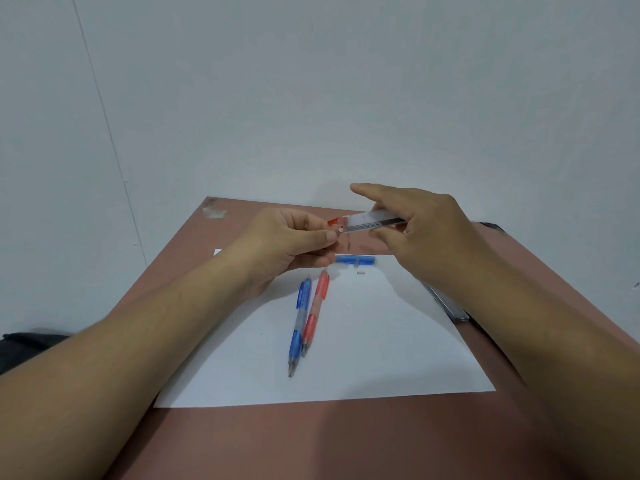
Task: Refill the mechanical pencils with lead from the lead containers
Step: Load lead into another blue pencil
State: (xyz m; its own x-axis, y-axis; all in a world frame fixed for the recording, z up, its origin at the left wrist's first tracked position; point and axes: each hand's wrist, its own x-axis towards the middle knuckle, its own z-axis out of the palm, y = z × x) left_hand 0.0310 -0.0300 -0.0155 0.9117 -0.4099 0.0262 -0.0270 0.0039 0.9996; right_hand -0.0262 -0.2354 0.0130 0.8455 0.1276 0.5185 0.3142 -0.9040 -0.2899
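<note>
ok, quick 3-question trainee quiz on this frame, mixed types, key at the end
1. True or false: both pencils lie on the paper, untouched by either hand.
2. What does the right hand hold?
A. the blue pencil
B. a clear lead case with a red end
C. the blue cap piece
3. Fill in: the left hand pinches at the case's ___ end.

Key
1. True: blue pencil and red pencil lie side by side on the sheet.
2. B: the lead case is held above the table.
3. red
</note>
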